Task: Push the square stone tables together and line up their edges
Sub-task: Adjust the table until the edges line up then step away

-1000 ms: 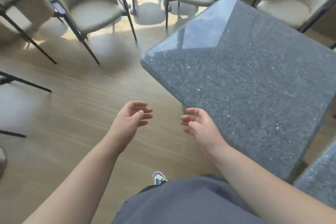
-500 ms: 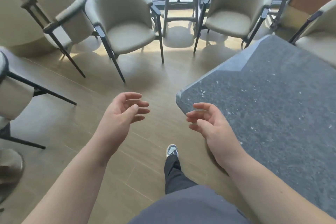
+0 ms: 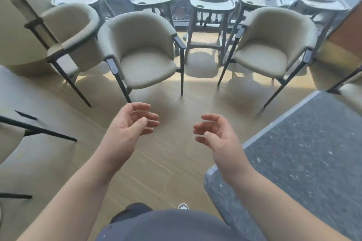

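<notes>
Speckled dark grey stone fills the lower right of our view: one square stone table (image 3: 305, 162), its rounded near corner just below our right wrist and its top running away to the right of that hand. Only this one table shows.

Our right hand (image 3: 217, 137) hangs in the air over the wooden floor (image 3: 166, 154), beside the table's left edge, fingers loosely curled and relaxed, holding nothing and touching nothing. Our left hand (image 3: 129, 127) hangs level with it, well to its left, palm turned inward, fingers likewise loosely bent and empty.

Beyond both hands stand beige armchairs (image 3: 143, 53) with dark legs. Behind those, a row of grey high chairs (image 3: 212, 2) lines the window. Below our hands, a shoe tip (image 3: 183, 206) shows on the floor.
</notes>
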`<state>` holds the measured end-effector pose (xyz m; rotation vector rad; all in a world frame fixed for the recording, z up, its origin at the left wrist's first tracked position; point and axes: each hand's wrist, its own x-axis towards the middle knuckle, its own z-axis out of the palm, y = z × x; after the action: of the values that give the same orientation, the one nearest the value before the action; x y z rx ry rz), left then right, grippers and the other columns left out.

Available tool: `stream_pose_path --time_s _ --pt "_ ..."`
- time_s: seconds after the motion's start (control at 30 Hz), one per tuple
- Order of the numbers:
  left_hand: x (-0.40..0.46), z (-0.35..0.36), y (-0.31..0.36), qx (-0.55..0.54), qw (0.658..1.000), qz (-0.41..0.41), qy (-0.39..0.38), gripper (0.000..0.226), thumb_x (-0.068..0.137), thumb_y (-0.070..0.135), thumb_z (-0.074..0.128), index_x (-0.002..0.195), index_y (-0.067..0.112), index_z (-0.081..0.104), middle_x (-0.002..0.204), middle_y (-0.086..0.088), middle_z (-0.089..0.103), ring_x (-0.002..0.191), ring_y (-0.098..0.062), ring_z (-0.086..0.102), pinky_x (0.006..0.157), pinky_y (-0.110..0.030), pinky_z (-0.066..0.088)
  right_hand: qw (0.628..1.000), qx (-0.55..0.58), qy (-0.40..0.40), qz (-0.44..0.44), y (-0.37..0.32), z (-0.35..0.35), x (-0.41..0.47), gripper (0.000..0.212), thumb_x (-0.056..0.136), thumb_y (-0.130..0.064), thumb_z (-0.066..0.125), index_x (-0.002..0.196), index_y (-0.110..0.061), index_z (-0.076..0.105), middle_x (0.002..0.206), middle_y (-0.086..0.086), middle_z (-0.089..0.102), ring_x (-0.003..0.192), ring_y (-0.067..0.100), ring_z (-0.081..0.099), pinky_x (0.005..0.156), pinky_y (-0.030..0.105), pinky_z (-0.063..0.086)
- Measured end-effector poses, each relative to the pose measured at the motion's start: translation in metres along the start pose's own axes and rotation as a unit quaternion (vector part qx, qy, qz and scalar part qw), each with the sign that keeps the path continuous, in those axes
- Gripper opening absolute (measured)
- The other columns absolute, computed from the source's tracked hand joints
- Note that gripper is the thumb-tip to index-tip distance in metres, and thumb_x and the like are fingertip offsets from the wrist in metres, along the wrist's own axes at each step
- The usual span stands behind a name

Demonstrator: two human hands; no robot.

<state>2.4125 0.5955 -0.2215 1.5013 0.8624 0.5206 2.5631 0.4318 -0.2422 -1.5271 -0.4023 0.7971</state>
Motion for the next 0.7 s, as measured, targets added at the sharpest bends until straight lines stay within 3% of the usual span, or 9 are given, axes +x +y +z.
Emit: stream_pose_path --time_s 0.2,0.5,0.7 --pt "0.123 -0.023 0.000 -0.022 1.000 -0.002 -0.014 0.029 0.102 -0.005 0.041 0.119 0.011 0.058 0.104 -0.012 0.071 0.098 -0.027 0.072 0.091 -0.046 0.057 0.999 0.008 0.029 0.016 -0.018 0.040 0.097 0.040 0.094 0.014 0.037 0.120 -0.010 0.056 0.101 0.010 0.068 0.098 0.021 0.067 0.092 0.041 0.057" --pt "0.319 -0.050 0.033 0.002 0.991 0.002 -0.134 0.032 0.100 -0.007 0.040 0.114 0.015 0.059 0.098 -0.006 0.072 0.092 -0.021 0.072 0.090 -0.041 0.057 0.979 0.068 0.191 -0.008 -0.050 0.101 0.249 0.042 0.094 0.015 0.035 0.117 -0.013 0.057 0.098 0.007 0.069 0.093 0.016 0.067 0.092 0.043 0.057" --pt "0.416 -0.015 0.062 -0.011 0.974 0.006 -0.225 0.033 0.100 -0.010 0.038 0.115 0.010 0.058 0.095 -0.007 0.071 0.088 -0.021 0.072 0.083 -0.033 0.059 0.958 0.078 0.274 -0.022 -0.072 0.093 0.300 0.040 0.094 0.014 0.037 0.119 -0.012 0.055 0.099 0.006 0.068 0.096 0.016 0.066 0.091 0.040 0.057"
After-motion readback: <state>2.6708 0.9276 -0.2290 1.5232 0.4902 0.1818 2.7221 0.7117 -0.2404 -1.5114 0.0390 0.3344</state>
